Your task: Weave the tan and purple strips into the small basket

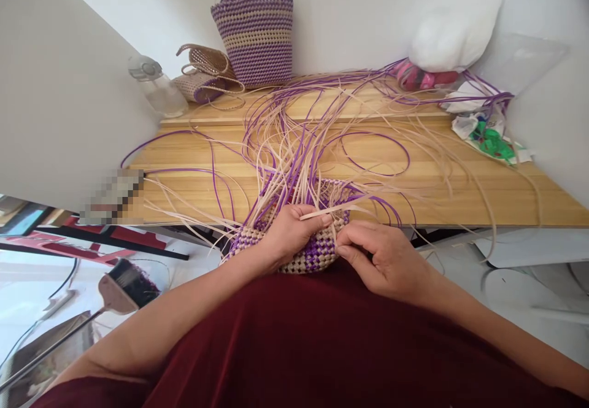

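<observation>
A partly woven basket [313, 257] in beige and purple rests against my lap at the table's front edge. Long loose beige and purple strands [294, 169] rise from it and spread back across the table. At the basket's rim, my left hand [297, 230] is closed, with a beige strand [340, 211] pinched between thumb and fingers. Just to its right, my right hand [381, 251] pinches a thin beige strand by the basket's right side. Its thumb and forefinger are together; the other fingers curl under.
A finished-looking purple and beige bag [257, 43] stands at the back, beside smaller woven pieces [202, 76] and a clear bottle [159, 89]. A white bundle [448, 34] and green packaging [494, 138] lie back right. A broom or dustpan head [126, 288] is at lower left.
</observation>
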`<state>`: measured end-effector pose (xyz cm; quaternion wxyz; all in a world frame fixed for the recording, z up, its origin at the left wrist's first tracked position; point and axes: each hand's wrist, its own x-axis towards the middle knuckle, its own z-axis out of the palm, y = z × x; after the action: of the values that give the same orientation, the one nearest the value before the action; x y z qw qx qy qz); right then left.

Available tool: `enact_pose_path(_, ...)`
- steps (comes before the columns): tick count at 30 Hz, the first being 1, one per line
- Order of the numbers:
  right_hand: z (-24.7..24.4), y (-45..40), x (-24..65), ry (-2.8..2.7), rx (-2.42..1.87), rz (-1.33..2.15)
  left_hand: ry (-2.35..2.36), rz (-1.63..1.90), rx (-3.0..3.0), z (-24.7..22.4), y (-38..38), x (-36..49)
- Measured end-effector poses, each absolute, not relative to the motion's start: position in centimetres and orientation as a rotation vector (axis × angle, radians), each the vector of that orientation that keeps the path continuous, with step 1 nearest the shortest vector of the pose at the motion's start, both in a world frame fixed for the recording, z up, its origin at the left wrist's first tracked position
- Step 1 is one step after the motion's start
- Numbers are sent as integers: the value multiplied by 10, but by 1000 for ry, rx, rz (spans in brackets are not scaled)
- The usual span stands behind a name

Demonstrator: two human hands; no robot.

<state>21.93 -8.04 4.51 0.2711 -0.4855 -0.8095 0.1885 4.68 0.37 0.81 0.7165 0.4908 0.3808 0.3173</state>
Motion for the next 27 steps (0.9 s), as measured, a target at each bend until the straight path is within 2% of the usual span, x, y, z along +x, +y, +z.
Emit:
enact_pose_path(8, 74, -42, 225, -2240, -1347, 150, 825, 788, 1126, 17, 8, 49)
enact_pose_path(13, 74, -14, 225, -2338, -1483, 304, 852, 817, 1190, 14, 8, 49)
enact_pose_path(18, 78, -20, 216, -2074, -1551, 426, 828, 813, 1282, 16, 8, 48)
enact_pose_path(24, 97, 32, 228, -2085, -1523, -130, 856, 739, 1283, 18, 5, 50)
enact_pose_path(27, 95, 78, 240, -2066, -1788, -146, 884, 748, 1249, 15, 6, 52)
